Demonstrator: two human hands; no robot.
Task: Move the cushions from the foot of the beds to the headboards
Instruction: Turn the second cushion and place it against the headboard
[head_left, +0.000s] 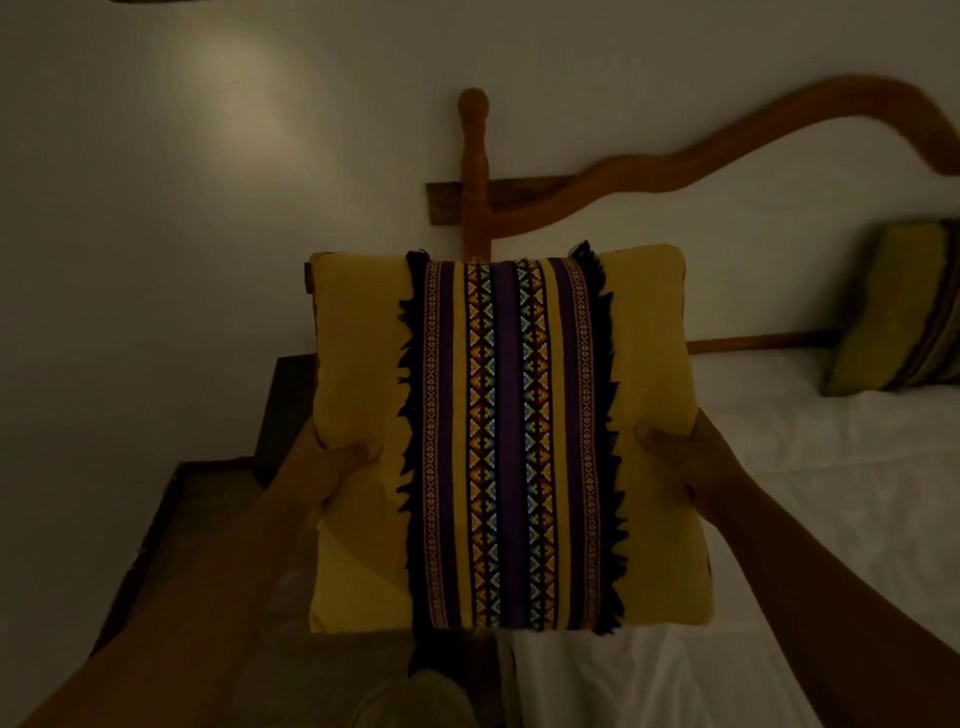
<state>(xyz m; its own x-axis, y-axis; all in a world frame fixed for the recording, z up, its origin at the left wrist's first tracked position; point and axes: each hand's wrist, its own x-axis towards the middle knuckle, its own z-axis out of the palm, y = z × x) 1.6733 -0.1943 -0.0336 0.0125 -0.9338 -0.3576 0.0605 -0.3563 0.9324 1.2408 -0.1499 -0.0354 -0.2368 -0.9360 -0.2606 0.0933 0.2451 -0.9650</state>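
Observation:
I hold a yellow cushion (358, 338) with a purple patterned centre band and dark fringe up in front of me. My left hand (324, 462) grips its left edge and my right hand (685, 457) grips its right edge, thumbs on the front. Behind it rises the wooden headboard (613, 182) with a round-topped post. A second yellow-green cushion (898, 312) leans at the headboard on the far right of the white bed (805, 467).
A dark wooden bedside table (171, 519) stands to the left of the bed, below my left arm. The pale wall fills the upper part of the view. The room is dim.

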